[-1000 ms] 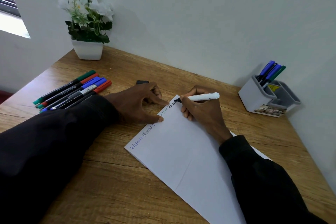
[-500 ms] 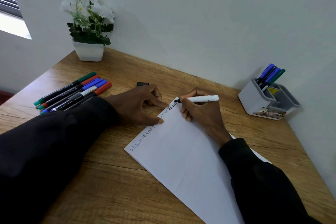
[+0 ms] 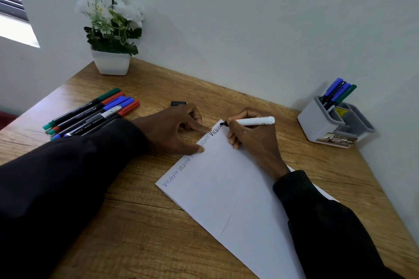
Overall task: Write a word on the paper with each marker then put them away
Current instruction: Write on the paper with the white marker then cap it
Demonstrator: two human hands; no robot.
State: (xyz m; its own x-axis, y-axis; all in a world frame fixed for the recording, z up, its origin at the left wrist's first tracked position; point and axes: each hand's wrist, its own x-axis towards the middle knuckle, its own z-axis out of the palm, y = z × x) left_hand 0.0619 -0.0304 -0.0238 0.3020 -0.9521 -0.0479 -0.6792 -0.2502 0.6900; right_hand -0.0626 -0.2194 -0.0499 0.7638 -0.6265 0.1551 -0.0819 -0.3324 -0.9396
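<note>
A white sheet of paper (image 3: pixel 226 188) lies on the wooden desk, with "Victoria" written several times along its top edge. My right hand (image 3: pixel 254 140) grips a white-barrelled black marker (image 3: pixel 254 121), its tip on the paper at the far corner, at the end of a black word. My left hand (image 3: pixel 174 129) rests at the paper's upper edge, its thumb and a fingertip touching the sheet. Several capped markers (image 3: pixel 90 113) lie in a row to the left. A small black cap (image 3: pixel 178 103) sits just beyond my left hand.
A grey pen holder (image 3: pixel 322 124) with several markers standing in it sits at the right by the wall. A white pot of flowers (image 3: pixel 111 63) stands at the back left corner. The desk's left edge runs past the loose markers.
The black word has grown by a few letters and the marker tip has moved slightly right along the paper's top edge. My left hand has stayed in place.
</note>
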